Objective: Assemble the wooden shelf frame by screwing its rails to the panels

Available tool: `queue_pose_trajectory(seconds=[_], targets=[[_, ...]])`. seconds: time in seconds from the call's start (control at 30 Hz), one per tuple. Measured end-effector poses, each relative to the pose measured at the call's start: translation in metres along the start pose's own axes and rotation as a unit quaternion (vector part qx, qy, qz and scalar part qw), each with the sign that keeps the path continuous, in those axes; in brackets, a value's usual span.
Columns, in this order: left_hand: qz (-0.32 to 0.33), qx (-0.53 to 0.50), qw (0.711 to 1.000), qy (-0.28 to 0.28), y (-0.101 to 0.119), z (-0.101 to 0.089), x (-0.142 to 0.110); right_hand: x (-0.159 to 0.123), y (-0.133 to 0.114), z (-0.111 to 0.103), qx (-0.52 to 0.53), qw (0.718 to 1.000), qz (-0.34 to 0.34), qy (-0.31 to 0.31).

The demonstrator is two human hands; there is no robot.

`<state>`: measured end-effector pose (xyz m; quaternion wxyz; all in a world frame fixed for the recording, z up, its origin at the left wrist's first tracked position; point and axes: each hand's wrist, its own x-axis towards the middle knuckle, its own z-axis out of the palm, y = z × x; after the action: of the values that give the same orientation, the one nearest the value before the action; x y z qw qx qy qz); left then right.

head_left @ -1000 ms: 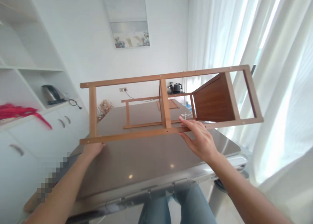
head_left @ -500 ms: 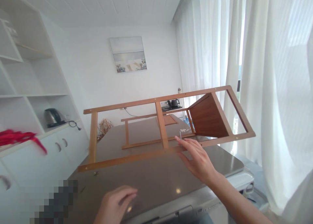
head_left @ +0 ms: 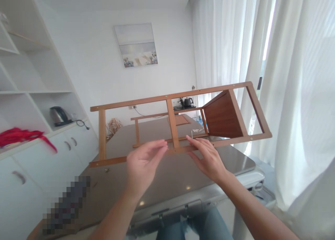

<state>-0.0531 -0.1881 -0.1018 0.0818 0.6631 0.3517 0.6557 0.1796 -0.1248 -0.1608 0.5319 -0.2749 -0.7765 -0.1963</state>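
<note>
A wooden frame (head_left: 136,102) with cross-slats and a solid brown panel (head_left: 222,116) stands on its side on the grey-brown table. My right hand (head_left: 208,159) is closed on its near rail, index finger above and thumb below. A thin upright metal rod (head_left: 192,133) shows by that index fingertip; its lower end is hidden. My left hand (head_left: 143,166) is raised in front of the same rail, left of the middle slat, with thumb and fingers pinched together. Whatever sits in the pinch is too small to make out. Some tiny metal hardware (head_left: 106,170) lies on the table.
The glossy table (head_left: 167,184) reaches toward the far wall, with a loose brown panel (head_left: 182,119) on it. A pixelated dark object (head_left: 69,205) is at lower left. Cabinets on the left carry a kettle (head_left: 59,116) and red cloth (head_left: 23,137). White curtains (head_left: 295,110) hang at right.
My left hand has risen from the table's near edge, moving up and right to the near rail. My right hand keeps its hold. The view has tilted down slightly.
</note>
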Motion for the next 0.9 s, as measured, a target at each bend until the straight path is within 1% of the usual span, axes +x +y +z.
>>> queue_pose_trajectory(seconds=[0.07,0.13,0.2,0.3,0.43,0.53,0.63,0.8,0.9], targets=[[-0.007,-0.015,1.000,0.001,-0.008,0.011,0.001,0.000,0.000,0.000,0.009,1.000,0.006,-0.002],[0.001,0.002,1.000,-0.009,-0.015,0.019,-0.002,0.000,0.000,0.000,0.016,1.000,0.010,-0.002],[0.022,0.032,0.999,-0.025,-0.023,0.023,-0.006,0.000,0.000,0.000,0.019,1.000,0.009,-0.001],[0.073,0.084,0.992,-0.050,-0.031,0.024,-0.010,-0.001,0.000,0.000,0.020,1.000,0.009,-0.001],[0.136,0.145,0.977,-0.078,-0.035,0.023,-0.011,-0.003,0.002,0.001,0.020,1.000,0.007,0.002],[0.171,0.160,0.969,-0.083,-0.035,0.023,-0.010,-0.003,0.003,0.002,0.023,1.000,0.009,0.001],[0.222,0.164,0.956,-0.095,-0.034,0.023,-0.009,-0.003,0.003,0.002,0.027,1.000,0.011,0.003],[0.318,0.174,0.923,-0.129,-0.034,0.023,-0.005,-0.002,0.002,0.003,0.024,1.000,0.015,0.007],[0.340,0.179,0.914,-0.132,-0.035,0.024,-0.002,-0.004,0.004,0.004,0.005,1.000,0.026,-0.004]])
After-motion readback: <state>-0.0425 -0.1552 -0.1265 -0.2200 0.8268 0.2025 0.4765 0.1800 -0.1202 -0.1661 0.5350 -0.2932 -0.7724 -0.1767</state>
